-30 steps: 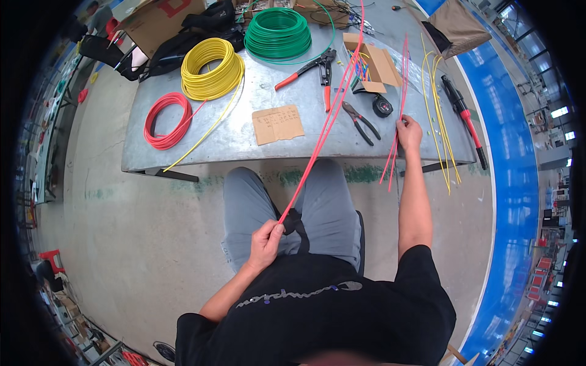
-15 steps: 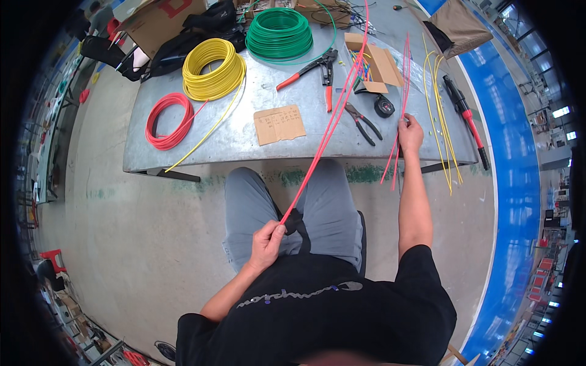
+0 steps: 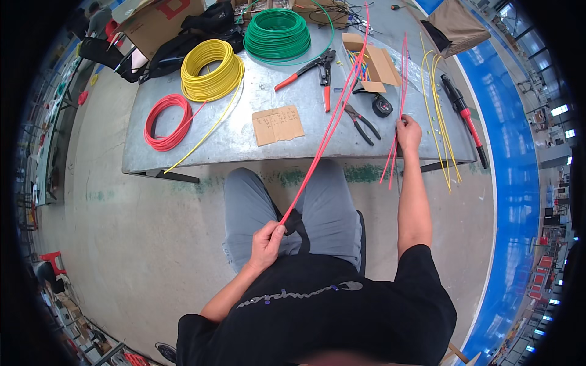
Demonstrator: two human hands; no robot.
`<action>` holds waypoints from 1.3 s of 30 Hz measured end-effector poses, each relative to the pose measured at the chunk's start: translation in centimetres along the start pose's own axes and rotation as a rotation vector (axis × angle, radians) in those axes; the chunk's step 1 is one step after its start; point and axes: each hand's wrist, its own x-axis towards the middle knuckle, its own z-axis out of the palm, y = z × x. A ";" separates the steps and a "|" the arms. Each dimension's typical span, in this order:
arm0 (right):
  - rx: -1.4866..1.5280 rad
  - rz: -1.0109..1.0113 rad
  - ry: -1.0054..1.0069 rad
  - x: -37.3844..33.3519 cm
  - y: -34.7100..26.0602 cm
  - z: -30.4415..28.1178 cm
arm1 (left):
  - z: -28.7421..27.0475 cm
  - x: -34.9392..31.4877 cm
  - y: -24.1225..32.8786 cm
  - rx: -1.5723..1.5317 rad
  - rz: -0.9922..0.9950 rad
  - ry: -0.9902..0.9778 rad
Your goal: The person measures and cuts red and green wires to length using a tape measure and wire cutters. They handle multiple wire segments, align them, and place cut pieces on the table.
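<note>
Close to my lap, my left hand (image 3: pixel 267 244) is closed round the near end of long red wires (image 3: pixel 321 148), which slant up across the table toward its far side. Over the table's right front part, my right hand (image 3: pixel 409 133) pinches a second bunch of red wires (image 3: pixel 404 82). Their near ends hang past the front edge. Left of that hand lie red-handled pliers (image 3: pixel 362 124) and a black tape measure (image 3: pixel 383 105). Cut yellow wires (image 3: pixel 441 116) lie to its right.
On the metal table (image 3: pixel 226 140) are a red coil (image 3: pixel 168 145), a yellow coil (image 3: pixel 210 91), a green coil (image 3: pixel 276 52), a cardboard piece (image 3: pixel 278 125), a crimping tool (image 3: pixel 325 76) and an open carton (image 3: pixel 386 67). A black-and-red tool (image 3: pixel 464 116) lies by the right edge.
</note>
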 end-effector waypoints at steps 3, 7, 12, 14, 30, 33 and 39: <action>0.036 0.000 -0.014 0.0 0.1 0.1 | 0.0 -0.1 -0.2 -0.009 -0.008 -0.003; -0.030 -0.032 0.031 0.1 0.0 0.1 | 0.2 0.0 -0.6 -0.035 -0.001 0.011; 0.045 -0.014 0.055 -0.6 -0.5 -0.2 | 0.2 0.0 -0.8 -0.030 -0.005 0.012; 0.084 -0.019 0.088 -1.0 -0.5 -0.3 | 0.4 0.0 -0.7 -0.015 0.028 0.026; 0.181 0.025 0.073 -1.3 -0.4 0.0 | 0.5 0.2 0.2 0.019 0.059 0.014; 0.284 0.036 0.067 -1.6 -0.5 -0.2 | 0.6 0.3 0.3 0.019 0.076 0.015; 0.579 0.051 0.093 -3.8 -4.5 -3.4 | 0.6 0.3 0.4 0.063 0.074 0.020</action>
